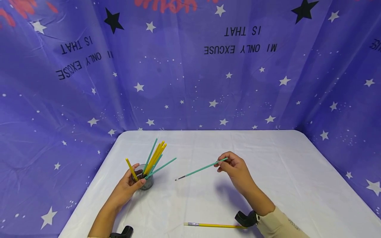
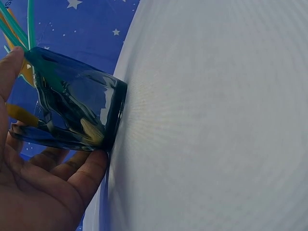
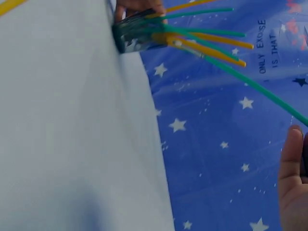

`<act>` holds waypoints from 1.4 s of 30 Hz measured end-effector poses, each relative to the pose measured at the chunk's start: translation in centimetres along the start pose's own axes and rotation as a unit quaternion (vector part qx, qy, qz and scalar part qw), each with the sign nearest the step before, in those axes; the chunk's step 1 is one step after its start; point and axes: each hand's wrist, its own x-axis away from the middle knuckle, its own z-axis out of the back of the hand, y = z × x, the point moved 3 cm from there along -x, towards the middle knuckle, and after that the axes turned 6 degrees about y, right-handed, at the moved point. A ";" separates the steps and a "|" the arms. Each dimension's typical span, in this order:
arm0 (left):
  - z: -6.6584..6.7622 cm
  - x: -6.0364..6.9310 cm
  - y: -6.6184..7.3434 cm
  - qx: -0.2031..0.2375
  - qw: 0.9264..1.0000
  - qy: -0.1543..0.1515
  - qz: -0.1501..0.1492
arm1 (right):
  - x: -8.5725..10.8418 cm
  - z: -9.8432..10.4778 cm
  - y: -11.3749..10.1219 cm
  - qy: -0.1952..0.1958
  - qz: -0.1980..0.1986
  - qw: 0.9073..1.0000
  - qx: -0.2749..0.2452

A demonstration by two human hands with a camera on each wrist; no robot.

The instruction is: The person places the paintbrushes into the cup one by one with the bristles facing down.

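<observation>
A dark tinted glass (image 1: 148, 183) stands on the white table, holding several yellow and green paintbrushes (image 1: 155, 158) with their handles up. My left hand (image 1: 127, 186) grips the glass from the left side, thumb at the front of its rim. In the left wrist view the brushes' bristle ends show through the wall of the glass (image 2: 82, 106). To the right, my right hand (image 1: 235, 167) pinches a green paintbrush (image 1: 202, 168) near the end of its handle. That brush is above the table, its bristle tip slanting down and left toward the glass.
A yellow paintbrush (image 1: 214, 225) with a pale flat tip lies near the front of the white table (image 1: 190, 201), partly under the right wrist's black camera mount (image 1: 246, 218). Purple star-printed cloth (image 1: 190, 66) hangs behind and at both sides.
</observation>
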 end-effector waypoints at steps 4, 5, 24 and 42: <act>0.0 -0.1 -0.2 -0.003 1.000 0.001 0.000 | -0.9 -1.6 -0.5 0.001 0.010 0.999 -0.034; 0.0 -0.1 -0.2 -0.002 1.000 0.000 0.000 | -1.1 -2.0 -0.7 0.001 0.014 0.999 -0.039; 0.0 0.0 -0.2 0.003 1.000 -0.005 0.002 | -3.1 -8.3 -0.7 -0.009 0.059 0.997 -0.039; -0.1 0.2 0.2 0.015 1.000 -0.008 0.006 | -4.3 -13.9 0.9 -0.047 0.048 0.992 0.105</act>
